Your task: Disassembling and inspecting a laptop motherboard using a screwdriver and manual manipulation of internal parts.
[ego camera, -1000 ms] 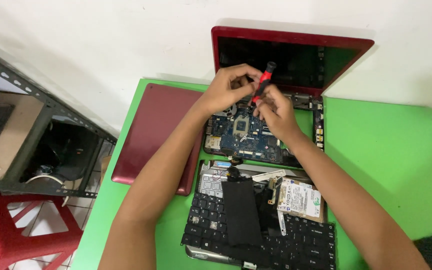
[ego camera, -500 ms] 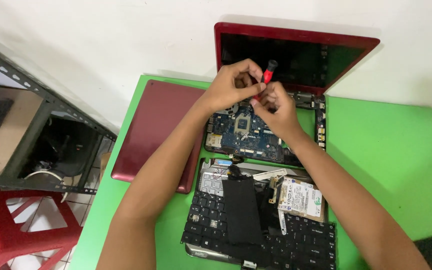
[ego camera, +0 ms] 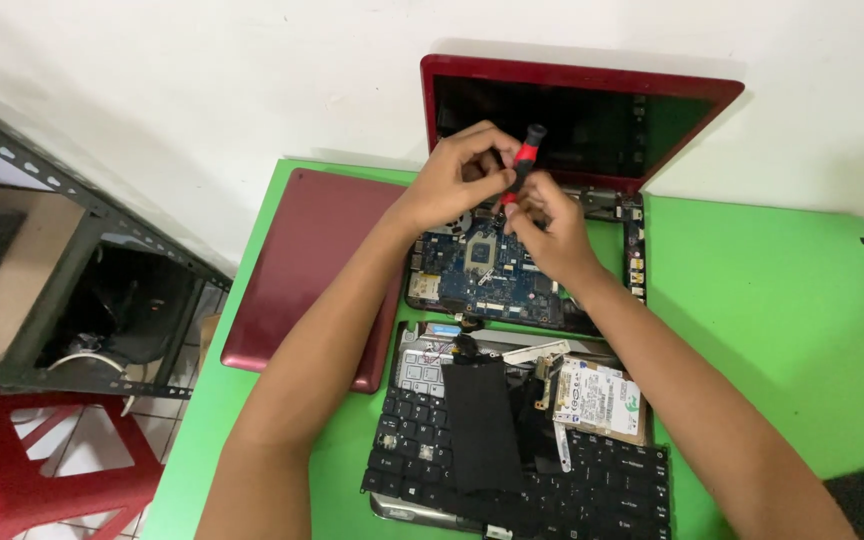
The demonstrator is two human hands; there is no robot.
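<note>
Red-handled screwdriver (ego camera: 522,165) standing upright over the board (ego camera: 482,265); I am pinching its grip with left hand (ego camera: 457,180) closed, right hand (ego camera: 547,225) closed lower on the shaft. Light, stiff; board looks fragile, so I am holding it by the handle.

Both arms are bare from the bottom edge of the view up to the fingers; no sleeve, cuff or glove shows on either. The left hand (ego camera: 457,180) and the right hand (ego camera: 552,235) carry no ring, watch, band or strap. The forearms are slim and long, the fingers slender, with short nails, plain and unpainted where they can be seen.
</note>
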